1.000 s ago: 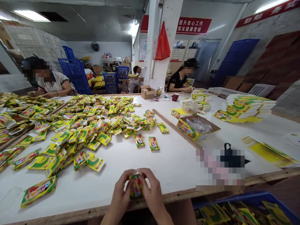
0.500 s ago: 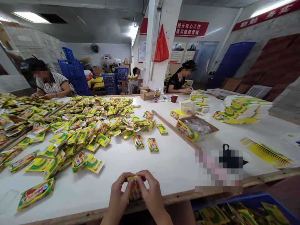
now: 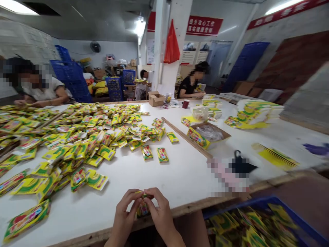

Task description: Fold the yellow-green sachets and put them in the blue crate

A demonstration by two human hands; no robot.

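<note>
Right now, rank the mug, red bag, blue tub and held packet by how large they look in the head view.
1. Blue tub
2. Red bag and held packet, order unsure: the packet is partly covered and nearer the camera
3. Mug

From here I can't see most of the small box (image 3: 142, 210) behind the left hand (image 3: 125, 210) and right hand (image 3: 161, 211). The frame's edges crop the blue crate (image 3: 267, 201) and 1 purple thing (image 3: 316, 149). Pixelation masks 1 pink item (image 3: 223, 171); the upper-right banner (image 3: 272, 18) is blurred.
</note>
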